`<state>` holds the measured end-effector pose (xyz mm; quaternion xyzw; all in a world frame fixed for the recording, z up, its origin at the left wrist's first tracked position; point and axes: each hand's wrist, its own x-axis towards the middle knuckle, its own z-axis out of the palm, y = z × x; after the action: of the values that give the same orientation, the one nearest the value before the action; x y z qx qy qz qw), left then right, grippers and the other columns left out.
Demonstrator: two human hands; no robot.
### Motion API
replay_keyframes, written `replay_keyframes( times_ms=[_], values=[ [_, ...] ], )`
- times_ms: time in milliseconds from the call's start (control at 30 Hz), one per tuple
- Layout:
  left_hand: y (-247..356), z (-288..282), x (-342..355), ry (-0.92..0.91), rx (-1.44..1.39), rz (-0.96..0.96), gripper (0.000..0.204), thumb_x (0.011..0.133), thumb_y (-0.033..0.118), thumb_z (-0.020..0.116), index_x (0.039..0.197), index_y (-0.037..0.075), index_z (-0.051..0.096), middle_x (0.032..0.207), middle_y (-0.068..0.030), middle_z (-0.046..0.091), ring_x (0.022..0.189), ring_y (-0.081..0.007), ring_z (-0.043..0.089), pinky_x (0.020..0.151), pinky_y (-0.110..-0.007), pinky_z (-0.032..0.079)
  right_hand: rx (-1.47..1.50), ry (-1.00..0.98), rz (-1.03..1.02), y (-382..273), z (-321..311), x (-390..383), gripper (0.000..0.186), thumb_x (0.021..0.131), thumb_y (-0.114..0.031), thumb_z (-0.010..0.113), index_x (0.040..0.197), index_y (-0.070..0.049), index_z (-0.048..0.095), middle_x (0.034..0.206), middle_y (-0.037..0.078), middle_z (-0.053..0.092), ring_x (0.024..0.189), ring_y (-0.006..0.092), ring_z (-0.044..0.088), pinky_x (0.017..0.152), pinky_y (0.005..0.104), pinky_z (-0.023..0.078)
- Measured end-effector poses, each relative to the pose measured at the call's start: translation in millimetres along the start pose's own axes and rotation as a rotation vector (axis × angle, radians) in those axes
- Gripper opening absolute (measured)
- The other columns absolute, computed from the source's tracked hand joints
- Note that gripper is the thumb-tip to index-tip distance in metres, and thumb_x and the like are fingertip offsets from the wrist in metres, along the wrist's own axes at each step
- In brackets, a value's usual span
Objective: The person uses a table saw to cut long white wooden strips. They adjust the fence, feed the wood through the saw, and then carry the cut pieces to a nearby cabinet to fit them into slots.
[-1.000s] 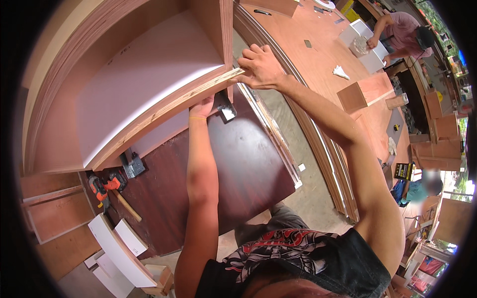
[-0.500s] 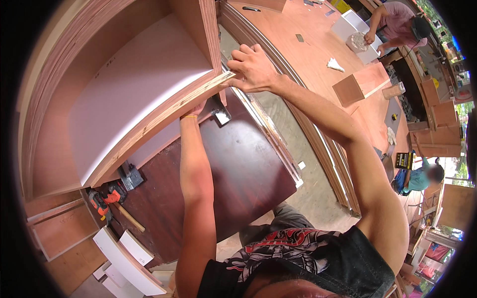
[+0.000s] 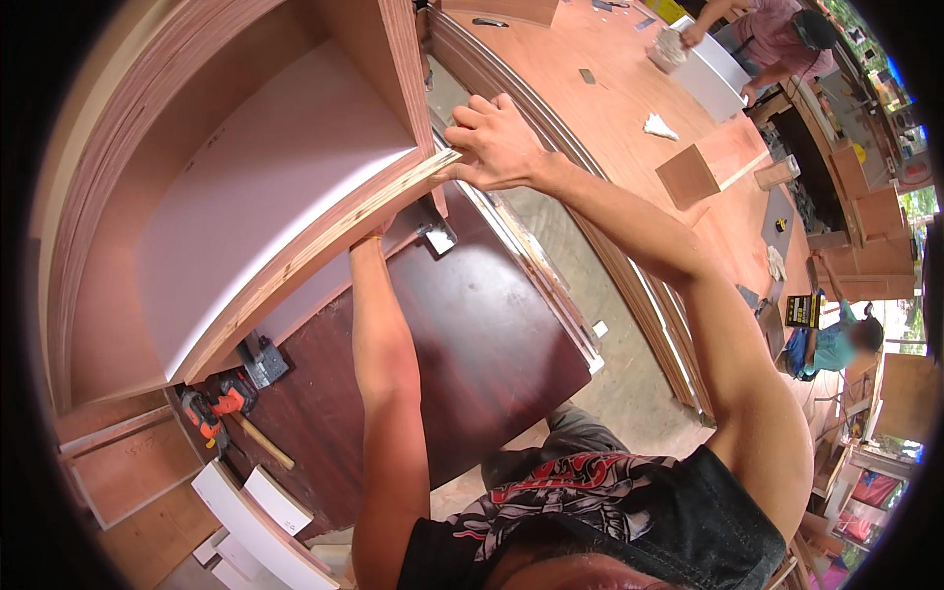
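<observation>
A plywood cabinet box point(image 3: 118, 315) with a pale inner panel point(image 3: 256, 177) fills the upper left. My right hand point(image 3: 492, 147) has its fingers curled on the end of the layered front edge point(image 3: 324, 226), by an upright side panel. My left hand point(image 3: 370, 236) reaches beneath that edge, mostly hidden, with a yellow band at the wrist. Just right of it, a dark metal piece point(image 3: 439, 238) shows under the cabinet. All this is over a dark red-brown board point(image 3: 472, 344), where orange-and-black power tools point(image 3: 221, 401) and a wooden handle point(image 3: 265, 441) lie.
A long plywood worktable point(image 3: 580, 88) runs along the right, with stacked board edges, an open box point(image 3: 686, 177) and a white glove point(image 3: 661, 128). A person in pink point(image 3: 762, 34) handles a white panel; another person in teal point(image 3: 834, 349) works farther right. White boards point(image 3: 241, 511) lie lower left.
Both arms and the cabinet edge appear shifted slightly left and down. My left hand has gone further under the edge, out of sight. The person in teal shows more fully.
</observation>
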<state>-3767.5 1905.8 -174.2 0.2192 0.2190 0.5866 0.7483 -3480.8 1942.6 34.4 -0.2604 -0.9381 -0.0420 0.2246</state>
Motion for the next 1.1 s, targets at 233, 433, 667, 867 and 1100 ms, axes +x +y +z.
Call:
replay_keyframes(
  times_ms=[233, 433, 667, 867, 1100],
  values=[
    [-16.7, 13.4, -25.6, 0.101, 0.392, 0.003, 0.035, 0.095, 0.033, 0.071, 0.117, 0.007, 0.065, 0.099, -0.0041, 0.067, 0.086, -0.0144, 0.064, 0.075, -0.033, 0.056, -0.049, -0.034, 0.008, -0.4, 2.5, -0.7, 0.041, 0.080, -0.056, 0.071, 0.089, -0.015, 0.069, 0.089, 0.002, 0.056, 0.096, 0.0211, 0.054, 0.082, 0.0410, 0.038],
    [-24.1, 24.8, -80.9, 0.147, 0.031, 0.257, 0.023, 0.098, 0.024, 0.067, 0.114, 0.008, 0.065, 0.089, -0.0030, 0.060, 0.077, -0.0137, 0.052, 0.069, -0.030, 0.044, -0.083, 0.022, -0.015, 2.3, 3.8, -1.3, 0.044, 0.082, -0.059, 0.069, 0.085, -0.015, 0.068, 0.088, 0.003, 0.054, 0.093, 0.0220, 0.052, 0.079, 0.0402, 0.036],
    [-27.8, 69.9, -151.5, 0.471, -0.461, 0.513, 0.036, 0.108, 0.035, 0.042, 0.124, 0.004, 0.051, 0.123, -0.0170, 0.058, 0.111, -0.0281, 0.057, 0.097, -0.045, 0.050, -0.080, 0.046, -0.073, -0.3, 8.1, -10.9, 0.042, 0.084, -0.056, 0.068, 0.086, -0.014, 0.064, 0.088, 0.003, 0.051, 0.091, 0.0229, 0.050, 0.079, 0.0398, 0.035],
    [-15.3, 134.4, -212.9, 0.500, -0.629, 0.589, 0.059, 0.104, 0.048, 0.040, 0.137, -0.002, 0.042, 0.138, -0.0211, 0.051, 0.136, -0.0436, 0.039, 0.116, -0.058, 0.032, -0.113, 0.201, -0.151, -36.4, 2.1, -77.0, 0.031, 0.080, -0.042, 0.076, 0.086, -0.016, 0.061, 0.087, 0.002, 0.050, 0.088, 0.0224, 0.051, 0.080, 0.0411, 0.036],
    [-63.7, 152.0, -282.0, 0.484, -0.794, 0.570, 0.049, 0.102, 0.034, 0.042, 0.130, -0.005, 0.049, 0.122, -0.0195, 0.059, 0.133, -0.0444, 0.044, 0.115, -0.060, 0.034, -0.008, 0.338, -0.018, -104.5, -0.8, -194.2, 0.038, 0.065, -0.025, 0.089, 0.095, -0.015, 0.069, 0.091, 0.002, 0.058, 0.090, 0.0224, 0.052, 0.082, 0.0422, 0.034]
  ],
)
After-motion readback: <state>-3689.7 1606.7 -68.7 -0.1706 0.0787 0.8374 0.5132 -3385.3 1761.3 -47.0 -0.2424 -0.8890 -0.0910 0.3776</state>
